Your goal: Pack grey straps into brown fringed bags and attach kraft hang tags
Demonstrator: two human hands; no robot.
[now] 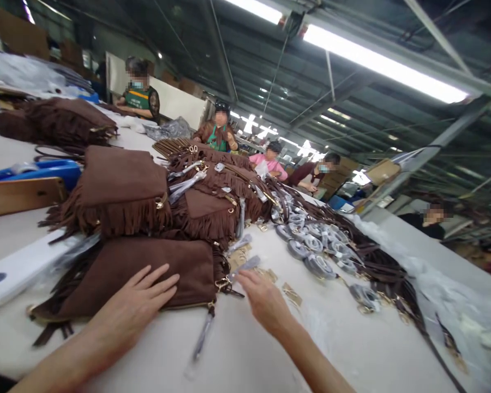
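My left hand [141,300] lies flat, fingers spread, on a dark brown fringed bag [167,270] on the table. A zip runs along the bag's near edge, and a plastic-wrapped zip pull [204,333] hangs from its corner onto the tabletop. Beside the bag's right end is my right hand [265,300], its fingers bent and close together near a gold clasp [221,283]. Whatever those fingertips hold, if anything, is hidden. Just beyond them lies a small plastic-wrapped piece [247,265].
More brown fringed bags [125,177] are piled behind. Coiled wrapped straps [319,265] and tan tags [291,293] lie to the right. A white box [24,267], a phone [22,196] and a blue tray [59,170] stand left. Several co-workers [219,131] are across the table.
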